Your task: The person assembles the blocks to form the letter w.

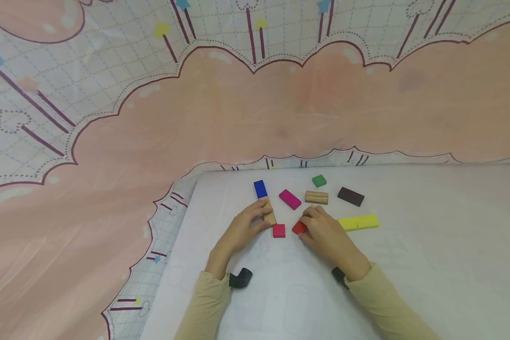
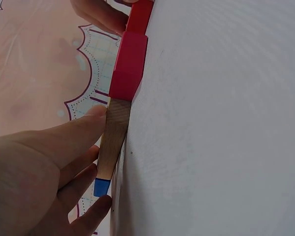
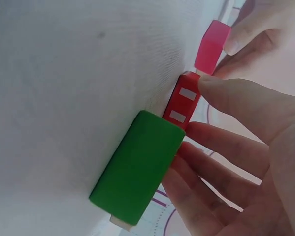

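On the smooth white table (image 1: 429, 245), the left hand (image 1: 242, 231) pinches a flat plain-wood block (image 1: 270, 215), its far end just near a blue block (image 1: 260, 189). Right of it lies a small square pinkish-red block (image 1: 278, 230). The right hand (image 1: 327, 233) curls its fingers round a red block (image 1: 299, 227). Farther away lie a magenta slab (image 1: 290, 199), a striped wooden block (image 1: 316, 197), a green cube (image 1: 319, 180), a dark brown slab (image 1: 350, 196) and a long yellow bar (image 1: 359, 222).

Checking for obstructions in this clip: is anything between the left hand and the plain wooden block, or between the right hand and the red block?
Nothing visible. The left hand already touches the plain wooden block, and the right hand touches the red block.
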Tool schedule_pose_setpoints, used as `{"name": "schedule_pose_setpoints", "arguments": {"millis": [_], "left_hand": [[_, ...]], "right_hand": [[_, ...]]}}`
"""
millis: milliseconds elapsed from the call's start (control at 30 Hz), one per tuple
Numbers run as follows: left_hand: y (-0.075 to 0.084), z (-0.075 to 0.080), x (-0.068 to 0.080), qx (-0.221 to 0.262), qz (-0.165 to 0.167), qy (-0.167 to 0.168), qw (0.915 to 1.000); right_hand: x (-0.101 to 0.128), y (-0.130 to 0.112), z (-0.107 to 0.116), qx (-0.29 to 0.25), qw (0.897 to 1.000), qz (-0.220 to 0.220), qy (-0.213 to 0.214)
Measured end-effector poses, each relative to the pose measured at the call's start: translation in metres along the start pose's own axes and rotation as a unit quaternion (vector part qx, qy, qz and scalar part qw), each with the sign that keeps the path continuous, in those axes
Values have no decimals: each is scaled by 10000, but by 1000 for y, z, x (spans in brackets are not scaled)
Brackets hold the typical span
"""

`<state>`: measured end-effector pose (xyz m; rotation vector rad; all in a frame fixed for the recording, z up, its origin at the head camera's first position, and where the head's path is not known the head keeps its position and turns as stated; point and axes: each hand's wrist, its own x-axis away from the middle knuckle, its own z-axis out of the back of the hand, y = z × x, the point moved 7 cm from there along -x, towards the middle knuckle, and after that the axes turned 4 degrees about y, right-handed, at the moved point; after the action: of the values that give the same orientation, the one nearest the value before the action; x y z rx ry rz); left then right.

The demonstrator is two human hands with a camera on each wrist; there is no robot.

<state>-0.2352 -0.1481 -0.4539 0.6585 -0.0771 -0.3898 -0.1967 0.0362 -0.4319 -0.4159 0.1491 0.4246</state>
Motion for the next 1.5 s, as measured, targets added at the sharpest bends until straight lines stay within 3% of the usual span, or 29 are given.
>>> {"name": "schedule_pose_setpoints", "arguments": {"millis": [1500], "left_hand": [[-1, -1, -1, 47, 32, 51, 10000]], "right_hand": [[-22, -6, -5, 166, 9998, 6, -138]]}}
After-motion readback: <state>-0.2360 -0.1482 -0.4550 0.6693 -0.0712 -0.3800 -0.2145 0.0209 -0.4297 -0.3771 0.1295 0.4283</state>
